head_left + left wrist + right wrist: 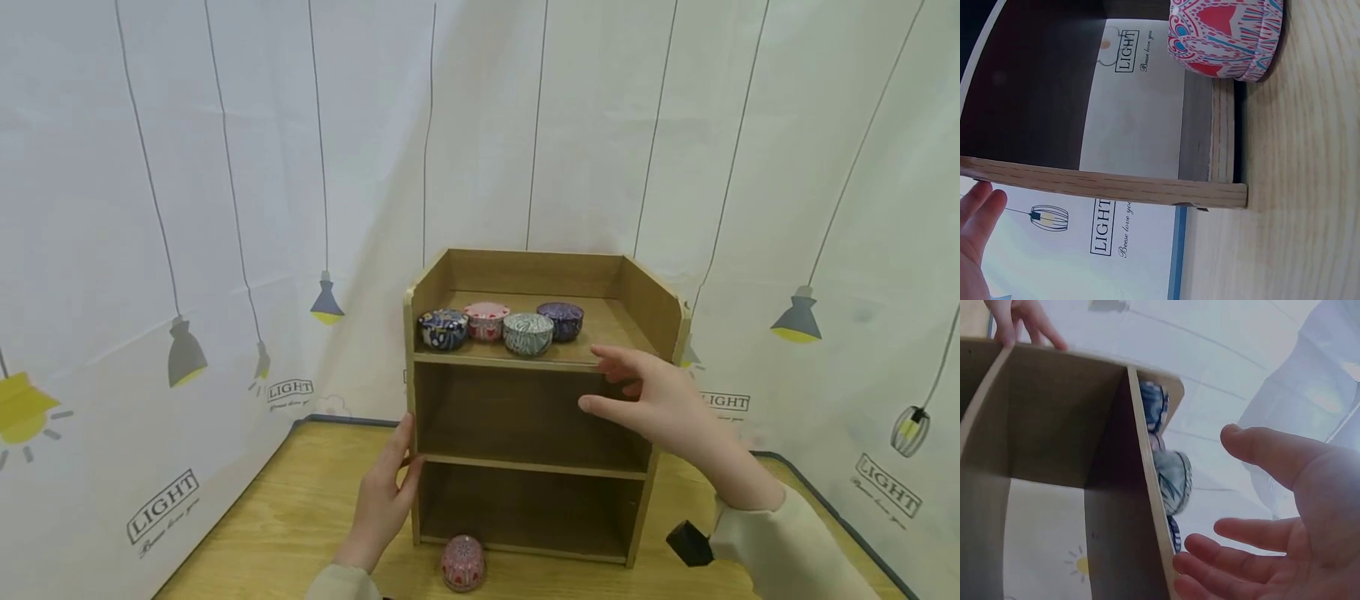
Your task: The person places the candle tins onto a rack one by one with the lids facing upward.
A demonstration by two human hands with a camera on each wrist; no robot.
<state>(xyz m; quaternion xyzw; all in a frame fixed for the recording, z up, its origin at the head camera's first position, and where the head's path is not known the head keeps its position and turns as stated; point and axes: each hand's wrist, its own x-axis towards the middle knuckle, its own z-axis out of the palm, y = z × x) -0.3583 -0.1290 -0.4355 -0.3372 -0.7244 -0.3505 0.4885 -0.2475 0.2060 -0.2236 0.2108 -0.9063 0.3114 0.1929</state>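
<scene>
A small wooden shelf unit [532,468] stands upright on the table. On its top level sit a dark blue patterned tin [442,330], a pink-and-red tin [487,322], a pale green leaf-patterned tin [528,335] and a purple tin [561,321]. My left hand [378,504] touches the unit's left side panel with its fingers extended. Just in front of the top level, near the right end, my right hand [663,404] hovers with thumb and fingers spread, holding nothing. Another pink-and-red tin [1229,37] rests on the table before the bottom level.
The wooden table [322,475] extends to both sides of the unit. Behind it and at both sides hangs a pale curtain [480,125] printed with lamps and the word LIGHT. A black block [690,543] is at the right sleeve.
</scene>
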